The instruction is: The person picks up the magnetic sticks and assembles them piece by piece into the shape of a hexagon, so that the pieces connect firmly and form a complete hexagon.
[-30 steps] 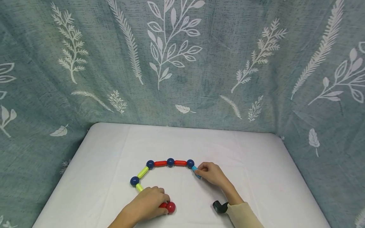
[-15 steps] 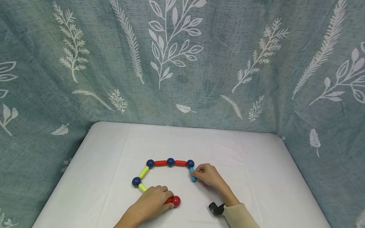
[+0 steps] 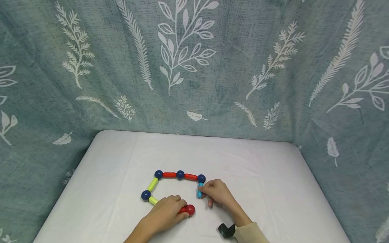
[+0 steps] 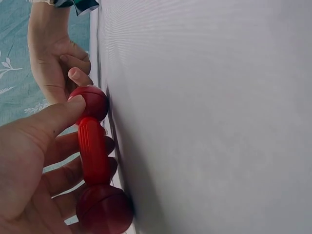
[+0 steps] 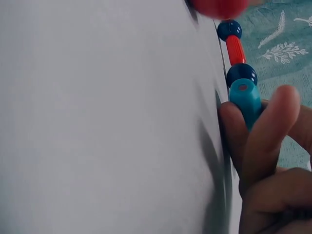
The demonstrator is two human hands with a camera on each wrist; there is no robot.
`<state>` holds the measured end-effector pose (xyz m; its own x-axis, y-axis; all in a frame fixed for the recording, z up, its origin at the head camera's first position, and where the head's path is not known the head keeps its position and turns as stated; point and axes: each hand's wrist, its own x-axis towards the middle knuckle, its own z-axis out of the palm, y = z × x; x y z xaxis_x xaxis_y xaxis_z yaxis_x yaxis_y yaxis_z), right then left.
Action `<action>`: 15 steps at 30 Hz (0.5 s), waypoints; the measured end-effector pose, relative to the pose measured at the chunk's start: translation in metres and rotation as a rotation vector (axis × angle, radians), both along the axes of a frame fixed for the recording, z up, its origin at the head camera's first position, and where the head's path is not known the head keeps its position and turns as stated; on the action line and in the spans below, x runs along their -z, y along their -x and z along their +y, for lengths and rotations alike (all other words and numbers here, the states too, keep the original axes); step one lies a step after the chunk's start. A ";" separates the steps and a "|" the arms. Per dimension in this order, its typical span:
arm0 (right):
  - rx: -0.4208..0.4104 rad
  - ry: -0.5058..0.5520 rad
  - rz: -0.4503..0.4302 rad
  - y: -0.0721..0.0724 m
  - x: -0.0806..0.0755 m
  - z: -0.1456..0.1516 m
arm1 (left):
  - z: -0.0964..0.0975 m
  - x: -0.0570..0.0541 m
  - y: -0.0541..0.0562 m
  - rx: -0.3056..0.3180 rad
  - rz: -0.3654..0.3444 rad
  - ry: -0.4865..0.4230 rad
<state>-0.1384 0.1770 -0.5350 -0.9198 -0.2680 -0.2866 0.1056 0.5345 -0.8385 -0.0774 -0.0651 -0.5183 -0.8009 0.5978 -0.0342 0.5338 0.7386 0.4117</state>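
A chain of magnetic balls and rods curves over the white table. My left hand (image 3: 167,211) grips its near end, a red rod (image 4: 94,151) between two red balls, with the thumb on the far red ball (image 4: 95,108). A yellow-green rod (image 3: 153,200) runs from under this hand to a dark blue ball (image 3: 146,195). At the chain's other end, my right hand (image 3: 218,193) pinches a light blue rod (image 3: 200,191) between thumb and finger. That rod meets a dark blue ball (image 3: 201,178); its free end points toward the near red ball, with a gap between.
Two red rods (image 3: 169,174) and more dark blue balls (image 3: 180,174) form the chain's far side. A black device (image 3: 226,231) sits at the right wrist by the beige sleeve (image 3: 251,233). A patterned green curtain (image 3: 194,67) hangs behind the white table (image 3: 273,175).
The left hand has shifted right and slightly away, carrying the red end along. The right hand has moved left and nearer, swinging the light blue rod's free end round toward the near side.
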 end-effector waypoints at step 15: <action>0.064 0.190 -0.116 -0.018 0.005 -0.012 | 0.015 0.000 0.008 -0.034 0.065 0.012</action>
